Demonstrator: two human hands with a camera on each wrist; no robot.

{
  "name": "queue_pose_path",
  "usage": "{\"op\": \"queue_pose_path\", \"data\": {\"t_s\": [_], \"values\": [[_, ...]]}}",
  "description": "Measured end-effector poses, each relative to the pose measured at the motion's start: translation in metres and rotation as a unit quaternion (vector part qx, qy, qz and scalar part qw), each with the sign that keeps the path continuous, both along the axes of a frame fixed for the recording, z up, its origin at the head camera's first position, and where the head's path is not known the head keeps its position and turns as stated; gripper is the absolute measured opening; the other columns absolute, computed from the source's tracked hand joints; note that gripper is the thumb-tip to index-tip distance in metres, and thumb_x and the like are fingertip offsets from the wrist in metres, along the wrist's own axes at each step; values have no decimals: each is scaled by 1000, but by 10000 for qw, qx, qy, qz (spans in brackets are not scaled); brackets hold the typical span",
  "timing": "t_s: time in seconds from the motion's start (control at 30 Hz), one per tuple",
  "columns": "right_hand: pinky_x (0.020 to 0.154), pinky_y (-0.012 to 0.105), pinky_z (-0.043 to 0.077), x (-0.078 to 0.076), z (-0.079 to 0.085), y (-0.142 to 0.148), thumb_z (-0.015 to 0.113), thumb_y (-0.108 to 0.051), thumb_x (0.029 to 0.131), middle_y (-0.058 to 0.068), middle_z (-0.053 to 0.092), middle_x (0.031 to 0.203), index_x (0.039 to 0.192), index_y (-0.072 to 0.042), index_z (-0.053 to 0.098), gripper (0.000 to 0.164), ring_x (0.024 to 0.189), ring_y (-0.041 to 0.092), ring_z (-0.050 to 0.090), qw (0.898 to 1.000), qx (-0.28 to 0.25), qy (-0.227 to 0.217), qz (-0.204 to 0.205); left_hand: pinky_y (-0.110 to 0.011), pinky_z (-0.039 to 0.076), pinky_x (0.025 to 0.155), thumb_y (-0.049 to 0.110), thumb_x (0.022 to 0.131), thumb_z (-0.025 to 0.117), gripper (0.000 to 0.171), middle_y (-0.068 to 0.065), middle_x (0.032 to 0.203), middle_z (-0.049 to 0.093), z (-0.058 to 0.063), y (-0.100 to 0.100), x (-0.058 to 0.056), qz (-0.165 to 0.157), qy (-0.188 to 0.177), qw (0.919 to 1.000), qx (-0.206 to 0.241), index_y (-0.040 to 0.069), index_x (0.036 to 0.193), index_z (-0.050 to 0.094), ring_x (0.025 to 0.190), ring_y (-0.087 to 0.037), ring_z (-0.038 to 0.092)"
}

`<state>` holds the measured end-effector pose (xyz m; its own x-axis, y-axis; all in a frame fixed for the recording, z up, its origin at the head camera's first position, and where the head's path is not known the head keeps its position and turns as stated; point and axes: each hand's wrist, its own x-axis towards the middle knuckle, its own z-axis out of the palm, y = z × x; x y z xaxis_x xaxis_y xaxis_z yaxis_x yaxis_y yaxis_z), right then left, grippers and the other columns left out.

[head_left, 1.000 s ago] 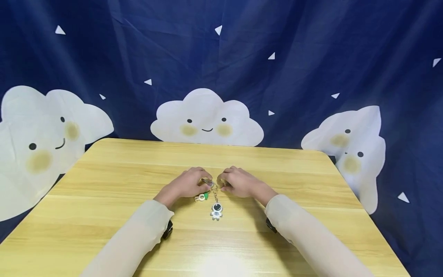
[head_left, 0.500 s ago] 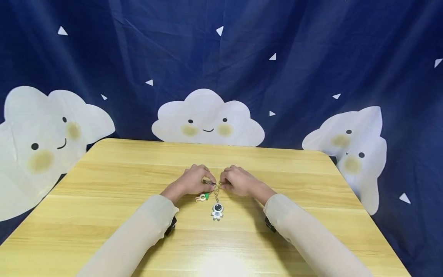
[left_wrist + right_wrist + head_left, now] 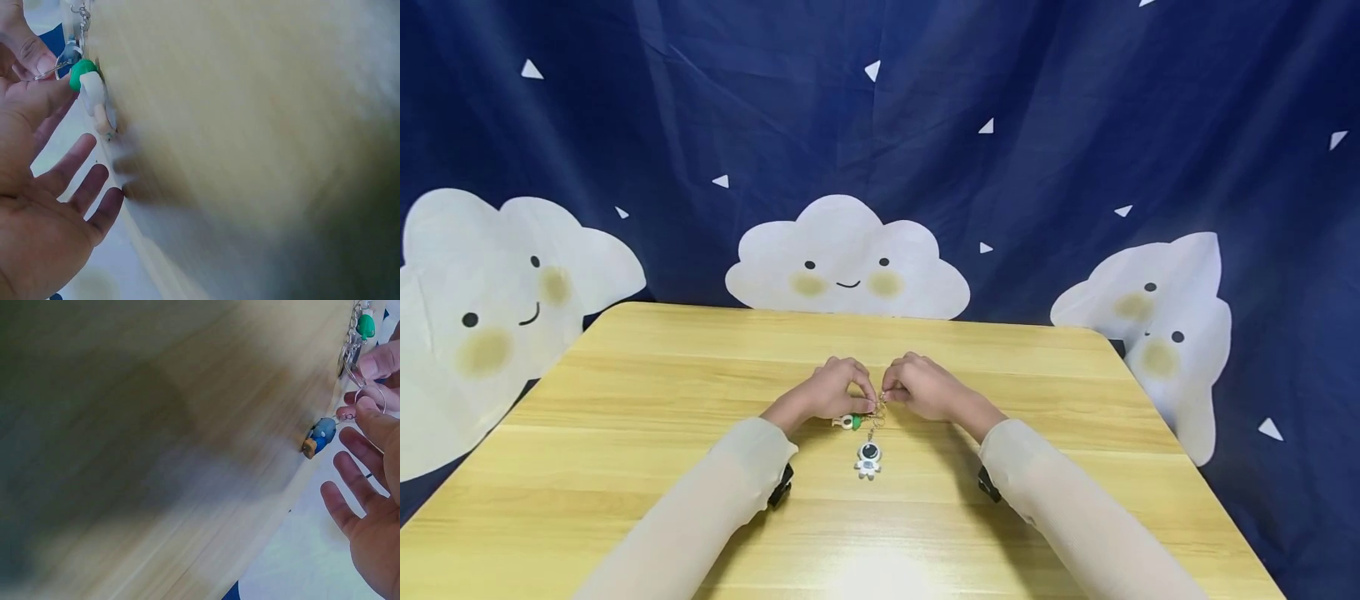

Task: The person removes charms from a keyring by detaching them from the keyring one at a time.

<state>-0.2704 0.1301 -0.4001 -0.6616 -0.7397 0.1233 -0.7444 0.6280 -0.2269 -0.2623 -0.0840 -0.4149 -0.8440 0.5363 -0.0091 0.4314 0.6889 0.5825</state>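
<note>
Left hand (image 3: 829, 393) and right hand (image 3: 921, 387) pinch at one bunch of metal rings (image 3: 881, 408)

Head view: Both hands sit near the centre of the frame, fingertips just beside each other, each thumb and index finger brought together at the rings. Below, the astronaut charm (image 3: 868, 460) lies on the table (image 3: 662, 417), long axis running up the frame towards the rings along its chain (image 3: 871, 434), slightly nearer the left hand. The green-topped charm (image 3: 850, 422) lies crosswise, just below the left hand.

Left wrist view: In the upper left, the green-topped charm slopes down and right beside the left thumb; three fingers spread loosely lower down. Exactly which metal piece that hand pinches, I cannot tell.

Right wrist view: At the right edge, the right hand pinches a round ring (image 3: 384, 402). A blue charm (image 3: 320, 433) lies to its lower left, slanting down and left, the right hand nearer.

Count: two hands, one astronaut charm, one green-topped charm, one blue charm; the rings overlap too much to number.
</note>
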Motion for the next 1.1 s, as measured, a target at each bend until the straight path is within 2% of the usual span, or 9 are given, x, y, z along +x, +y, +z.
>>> {"op": "queue_pose_path", "data": {"t_s": [0.13,0.3,0.37,0.5,0.73,0.97,1.1], "values": [[89,38,52,1,1,2,74,-13,94,-1,74,97,97,-12,77,4,94,20,63,10000,-46,-30,-28,-63,33,113,12,91,75,9,-12,128,66,1,-2,-1,20,111,9998,189,18,85,77,130,-38,51],[90,38,53,1,6,5,73,-13,96,-2,73,95,96,-10,75,5,94,20,63,9994,-343,-28,-45,-47,46,107,5,93,67,7,-6,111,68,3,-6,-3,161,70,9975,690,9,90,72,117,-29,61],[90,38,53,1,10,6,72,-13,96,-1,73,95,96,-9,75,5,95,22,64,9986,-519,-30,-47,-46,48,104,6,95,66,6,-4,107,67,5,-8,-4,286,73,9960,848,8,92,71,112,-27,61],[90,39,52,0,18,9,71,-11,97,-1,74,95,97,-8,75,5,96,25,67,9963,-863,7,-26,-44,50,99,9,97,66,5,-1,101,69,11,-9,-6,439,303,9934,1013,9,94,70,104,-23,62],[88,37,54,0,29,12,70,-12,97,-4,73,92,95,-11,75,6,92,17,67,9919,-1257,47,-158,-39,54,91,12,98,66,5,2,98,70,26,-10,-5,520,593,9898,1182,12,95,70,99,-18,64],[86,38,56,4,43,13,70,-11,97,-2,72,90,96,-8,75,6,89,15,68,9800,-1974,76,-237,-34,56,82,14,99,66,5,2,95,70,44,-8,-2,621,771,9807,1684,12,97,70,93,-15,65],[85,40,57,5,49,13,70,-13,98,-3,72,91,96,-9,75,7,88,15,67,9721,-2319,97,-349,-34,57,81,14,100,65,6,0,94,71,52,-7,-2,495,1000,9755,1894,10,99,69,92,-15,65]]}}
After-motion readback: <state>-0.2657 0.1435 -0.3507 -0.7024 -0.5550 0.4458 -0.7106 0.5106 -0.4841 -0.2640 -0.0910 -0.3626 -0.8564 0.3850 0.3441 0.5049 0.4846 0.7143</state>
